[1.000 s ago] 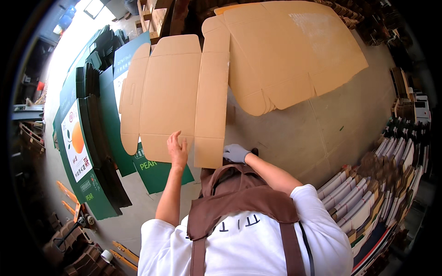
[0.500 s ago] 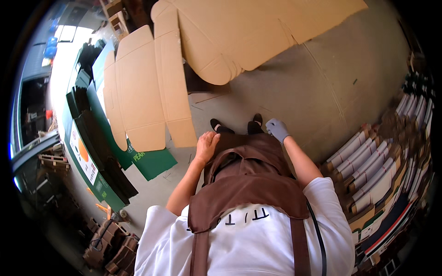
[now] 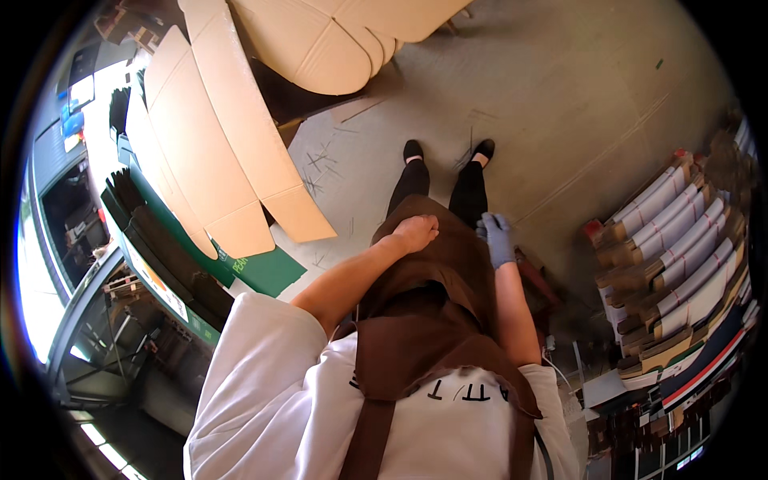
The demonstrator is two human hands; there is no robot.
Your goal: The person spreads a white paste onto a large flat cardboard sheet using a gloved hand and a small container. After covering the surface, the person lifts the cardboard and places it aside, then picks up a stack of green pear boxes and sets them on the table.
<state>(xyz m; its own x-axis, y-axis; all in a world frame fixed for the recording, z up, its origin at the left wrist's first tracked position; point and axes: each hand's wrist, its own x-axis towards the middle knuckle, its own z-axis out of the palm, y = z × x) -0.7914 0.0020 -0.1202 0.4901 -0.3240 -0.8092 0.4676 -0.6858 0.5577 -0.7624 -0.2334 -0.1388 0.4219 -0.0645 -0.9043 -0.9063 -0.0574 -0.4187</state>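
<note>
My left hand (image 3: 418,233) is bare and hangs over the front of my brown apron (image 3: 448,256). Its fingers are curled in, and nothing shows in them. At the apron's right edge is my right hand (image 3: 498,239) in a grey glove, its fingers apart and bent a little, holding nothing. Beyond my left arm lie large flat cardboard box blanks, one (image 3: 220,120) close on the left and another (image 3: 320,40) farther off. Neither hand touches them.
Green printed cartons (image 3: 268,272) stand on the left beside dark stacked sheets (image 3: 156,240). On the right are bundled stacks of folded cardboard (image 3: 680,240). Small scraps lie on the concrete floor (image 3: 560,104) past my black shoes (image 3: 483,149).
The view has turned, and the box blanks now sit farther up and left. My left hand has swung inward across the apron, its fingers more curled. My right hand's fingers have loosened.
</note>
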